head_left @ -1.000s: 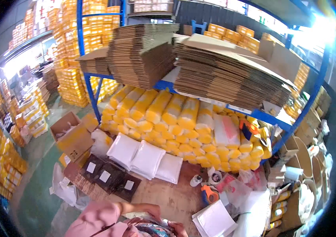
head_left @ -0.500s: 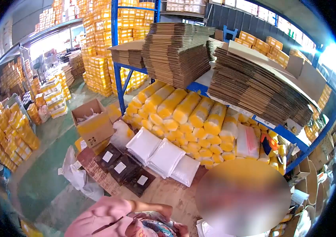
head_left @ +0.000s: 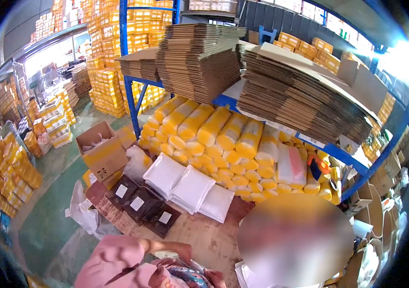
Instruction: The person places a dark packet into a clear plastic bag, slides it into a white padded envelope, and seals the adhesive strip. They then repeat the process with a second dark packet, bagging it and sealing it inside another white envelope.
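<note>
At the bottom edge, my left arm in a pink sleeve bends in front of my body. My left hand curls downward, and its fingers are not clearly visible. A patch of skin low in the view seems to be my right hand, mostly cut off by the frame, so its grip cannot be made out. Patterned cloth lies between them. Just beyond on the worktable are black packets with white labels and white packets. White sheets lie to the right.
A blue rack carries stacks of flattened cardboard. Yellow-and-white wrapped rolls are piled beneath it. An open carton and a white plastic bag stand left. A blurred oval hides the area at lower right.
The whole scene has shifted left and slightly up as my head turned. My forearm sits further left in the view, and a pale sheet-like patch now shows below it. The packets keep their arrangement.
</note>
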### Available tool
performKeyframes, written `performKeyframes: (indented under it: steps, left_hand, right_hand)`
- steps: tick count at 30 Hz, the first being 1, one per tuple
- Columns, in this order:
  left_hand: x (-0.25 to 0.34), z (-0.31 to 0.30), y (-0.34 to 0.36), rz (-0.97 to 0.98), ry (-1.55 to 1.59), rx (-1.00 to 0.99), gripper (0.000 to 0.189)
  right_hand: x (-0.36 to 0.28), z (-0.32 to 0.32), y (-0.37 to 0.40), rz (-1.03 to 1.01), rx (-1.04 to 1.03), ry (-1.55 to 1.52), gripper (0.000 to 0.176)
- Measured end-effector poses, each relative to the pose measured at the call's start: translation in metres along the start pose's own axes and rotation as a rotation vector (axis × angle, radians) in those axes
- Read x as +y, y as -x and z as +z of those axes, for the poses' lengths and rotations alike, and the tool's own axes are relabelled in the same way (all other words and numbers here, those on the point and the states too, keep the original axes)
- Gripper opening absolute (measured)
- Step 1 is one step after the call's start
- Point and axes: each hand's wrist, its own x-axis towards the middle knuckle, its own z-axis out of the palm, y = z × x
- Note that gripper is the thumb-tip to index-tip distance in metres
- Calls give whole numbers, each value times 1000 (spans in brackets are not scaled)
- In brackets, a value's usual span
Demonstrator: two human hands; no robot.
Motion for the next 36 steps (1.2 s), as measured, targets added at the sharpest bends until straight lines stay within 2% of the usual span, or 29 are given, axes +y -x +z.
performKeyframes:
  steps: [8,10,11,12,13,14,15,17,18,19,20,21,22,24,26,28,30,31,34,36]
  left_hand:
    - [-37,-9,63,-66,244,47,18]
    - [-58,-16,99,-83,322,96,17]
    - [-72,-19,121,-91,363,129,17]
    - [-87,-25,146,-102,410,181,17]
    - [-102,-29,173,-109,460,236,16]
    - [-116,-37,202,-107,504,310,16]
    - [-129,-44,226,-102,544,379,17]
    - [-146,-61,271,-40,563,562,17]
    - [-138,-62,283,-10,529,657,18]
    - [-102,-51,272,3,453,751,26]
    - [-66,-39,260,9,373,845,34]
    - [-35,-28,241,-24,617,787,44]
    - [-12,-16,217,-46,856,722,55]
    - [-24,15,147,-165,717,673,71]
    - [-3,41,84,-175,638,717,70]
    - [-9,57,38,-12,334,793,58]
    - [20,53,24,-15,340,720,48]
    - [29,49,22,-18,339,685,43]
    - [16,42,18,98,350,711,31]
    - [26,38,24,78,435,673,27]
  right_hand:
    - [-13,9,3,76,-74,-207,20]
    - [35,-2,-27,-96,-104,-94,18]
    - [10,0,-20,-164,-71,455,20]
    - [8,3,-11,-220,-96,123,22]
    - [9,2,-3,-159,-137,-167,22]
    - [23,-5,-8,-145,24,-17,19]
    - [-1,-5,8,24,90,64,20]
    - [-10,-6,19,-86,109,72,20]
    - [-23,-4,25,-3,132,127,21]
    - [-15,-2,18,-165,92,81,22]
    - [-14,1,11,127,95,-136,24]
    - [-9,4,2,190,103,-148,23]
    - [2,10,-8,147,93,-301,25]
    - [-6,7,-3,234,122,-245,26]
    - [-20,14,6,182,151,-254,25]
    - [-23,15,9,132,162,-209,25]
    - [-29,18,9,90,135,-113,25]
    - [-40,23,14,178,160,-51,25]
    - [-58,36,21,78,211,85,25]
    - [-53,38,21,-13,192,89,25]
